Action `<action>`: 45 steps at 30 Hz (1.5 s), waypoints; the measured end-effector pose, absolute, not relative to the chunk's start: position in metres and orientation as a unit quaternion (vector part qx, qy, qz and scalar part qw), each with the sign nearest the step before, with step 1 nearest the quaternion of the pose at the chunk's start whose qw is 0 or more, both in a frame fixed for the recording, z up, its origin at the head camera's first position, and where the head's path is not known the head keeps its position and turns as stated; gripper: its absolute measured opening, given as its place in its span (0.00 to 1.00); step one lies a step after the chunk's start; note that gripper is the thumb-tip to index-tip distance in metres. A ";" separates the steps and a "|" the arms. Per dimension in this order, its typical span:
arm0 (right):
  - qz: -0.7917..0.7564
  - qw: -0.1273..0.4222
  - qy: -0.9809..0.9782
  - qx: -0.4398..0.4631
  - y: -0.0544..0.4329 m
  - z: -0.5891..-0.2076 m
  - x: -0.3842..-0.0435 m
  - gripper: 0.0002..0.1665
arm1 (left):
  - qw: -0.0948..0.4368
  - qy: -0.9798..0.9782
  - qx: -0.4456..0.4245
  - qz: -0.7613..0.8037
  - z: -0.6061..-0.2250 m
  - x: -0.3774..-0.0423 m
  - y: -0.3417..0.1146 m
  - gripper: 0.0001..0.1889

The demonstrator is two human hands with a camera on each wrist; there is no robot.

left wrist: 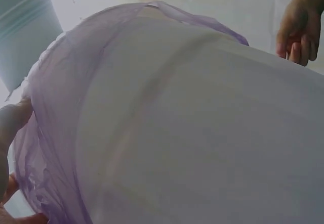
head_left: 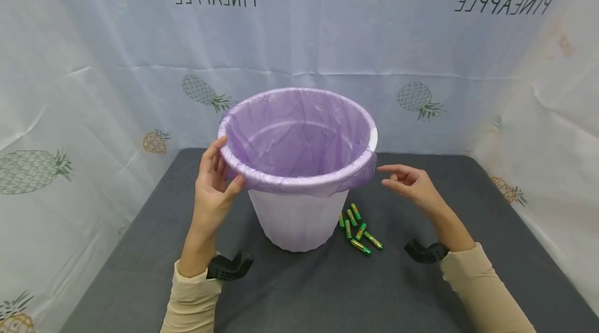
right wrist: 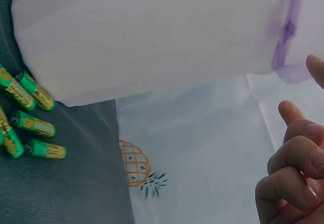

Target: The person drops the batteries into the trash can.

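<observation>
A white trash can [head_left: 299, 223] stands upright on the dark table, lined with a purple trash bag [head_left: 292, 151] folded over its rim. My left hand [head_left: 211, 187] rests against the left side of the rim, thumb and fingers spread along the outside. In the left wrist view, its fingertips touch the bag's folded edge. Right of the can, my right hand [head_left: 414, 184] hovers with loosely bent fingers and nothing in them. Its index fingertip comes close to the loose bag edge; a small gap shows in the right wrist view. The can's far outer side is hidden.
Several green and gold batteries [head_left: 360, 247] lie on the dark tabletop [head_left: 299, 291], near the can's base on the right. Behind and at both sides hangs a pineapple-print curtain [head_left: 304, 36]. Each wrist wears a black camera mount [head_left: 229, 266].
</observation>
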State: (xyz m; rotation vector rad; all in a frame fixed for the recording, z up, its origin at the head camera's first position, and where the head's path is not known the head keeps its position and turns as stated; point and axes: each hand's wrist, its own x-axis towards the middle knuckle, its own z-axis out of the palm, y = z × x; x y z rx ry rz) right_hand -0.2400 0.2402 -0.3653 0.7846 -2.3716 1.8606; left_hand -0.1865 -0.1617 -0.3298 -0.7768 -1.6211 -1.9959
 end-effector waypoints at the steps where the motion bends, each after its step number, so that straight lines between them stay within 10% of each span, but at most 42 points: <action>1: 0.596 0.011 -0.763 0.250 0.240 -0.368 -0.240 0.22 | 0.230 -0.585 -0.284 -0.724 -0.330 -0.187 -0.161 0.34; 45: 0.506 -0.140 -0.821 0.224 0.246 -0.458 -0.276 0.27 | 0.225 -0.531 -0.297 -0.761 -0.326 -0.185 -0.172 0.33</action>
